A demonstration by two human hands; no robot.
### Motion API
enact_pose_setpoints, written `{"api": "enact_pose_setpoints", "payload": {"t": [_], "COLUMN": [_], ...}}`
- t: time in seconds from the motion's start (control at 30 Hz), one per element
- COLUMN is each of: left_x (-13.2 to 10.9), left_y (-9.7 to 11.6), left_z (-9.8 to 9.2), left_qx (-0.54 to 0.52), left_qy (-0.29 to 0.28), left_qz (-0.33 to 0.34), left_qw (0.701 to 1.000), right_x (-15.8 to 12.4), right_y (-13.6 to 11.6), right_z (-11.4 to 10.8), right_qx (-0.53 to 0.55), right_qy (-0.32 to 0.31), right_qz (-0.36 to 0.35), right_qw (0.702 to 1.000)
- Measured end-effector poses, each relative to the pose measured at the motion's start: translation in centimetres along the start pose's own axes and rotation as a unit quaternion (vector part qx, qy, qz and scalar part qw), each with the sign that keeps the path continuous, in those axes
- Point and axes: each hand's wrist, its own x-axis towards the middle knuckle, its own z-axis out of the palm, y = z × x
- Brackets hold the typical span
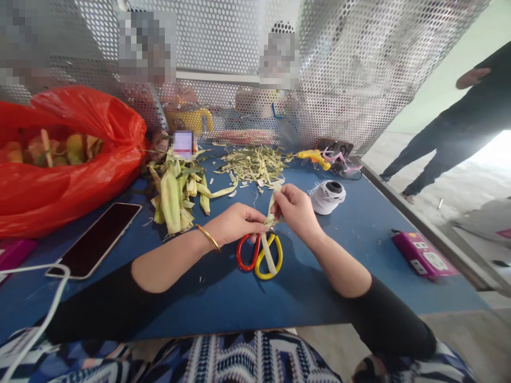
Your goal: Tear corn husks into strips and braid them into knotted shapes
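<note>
Both hands meet over the middle of the blue table around a pale green strip of corn husk (268,254), which has a knot or fold at the fingers. My left hand (235,223), a gold bangle at its wrist, pinches the strip from the left. My right hand (298,210) grips its upper end between thumb and fingers. Directly beneath lie scissors (240,255) with one red and one yellow handle; their blades are hidden. A spool of white thread (324,201) stands to the right of my right hand. Whole corn husks (171,197) lie beyond my left hand.
Husk scraps (255,166) are heaped at the back, near a yellow glue gun (313,156) and pink-framed glasses (345,166). Left are a red plastic bag (75,189) and a phone (99,236); right, a magenta box (425,255). A perforated metal panel (219,37) closes the back. Someone (459,119) stands right.
</note>
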Motion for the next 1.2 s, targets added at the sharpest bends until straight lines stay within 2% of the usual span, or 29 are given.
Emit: {"api": "enact_pose_setpoints", "payload": {"t": [0.17, 0.3, 0.47, 0.53, 0.6, 0.73, 0.8, 0.9, 0.97, 1.0, 1.07, 1.13, 1.2], "left_x": [-0.2, -0.5, -0.6, -0.5, -0.2, 0.5, 0.6, 0.6, 0.7, 0.7, 0.9, 1.0, 1.1], "left_y": [0.1, 0.1, -0.2, -0.2, -0.2, -0.2, -0.2, -0.1, -0.2, -0.2, -0.3, -0.4, -0.4], "left_z": [0.3, 1.1, 1.6, 1.5, 1.0, 0.0, -0.3, -0.2, -0.1, -0.1, -0.1, -0.2, -0.2], "left_qx": [-0.014, 0.0, 0.026, 0.011, -0.011, -0.05, -0.06, -0.067, -0.082, -0.095, -0.13, -0.166, -0.195], "left_qy": [0.004, 0.016, 0.003, 0.023, 0.062, 0.114, 0.116, 0.117, 0.122, 0.127, 0.141, 0.156, 0.16], "left_qz": [-0.017, -0.038, -0.047, -0.045, -0.039, -0.042, -0.048, -0.058, -0.071, -0.077, -0.086, -0.09, -0.072], "left_qw": [1.0, 0.999, 0.999, 0.999, 0.997, 0.991, 0.99, 0.989, 0.987, 0.984, 0.978, 0.97, 0.965], "right_x": [-0.1, -0.6, -1.0, -0.8, -0.5, 0.1, 0.4, 0.7, 0.8, 0.8, 0.5, -0.1, -0.8], "right_y": [0.3, 0.6, 0.2, -0.1, -0.4, -0.7, -0.5, 0.2, 0.6, 0.7, 0.5, 0.0, -0.5], "right_z": [0.4, 0.9, 1.3, 0.9, 0.2, -1.0, -1.1, -0.9, -0.8, -0.8, -0.9, -0.9, -0.6], "right_qx": [-0.028, -0.067, -0.129, -0.153, -0.19, -0.307, -0.305, -0.257, -0.254, -0.264, -0.291, -0.315, -0.349], "right_qy": [-0.023, -0.031, -0.002, -0.002, -0.028, -0.086, -0.099, -0.103, -0.09, -0.067, -0.008, 0.018, -0.019], "right_qz": [-0.004, -0.04, -0.092, -0.093, -0.083, -0.094, -0.11, -0.104, -0.108, -0.133, -0.233, -0.366, -0.468], "right_qw": [0.999, 0.996, 0.987, 0.984, 0.978, 0.943, 0.941, 0.955, 0.957, 0.953, 0.928, 0.876, 0.812]}}
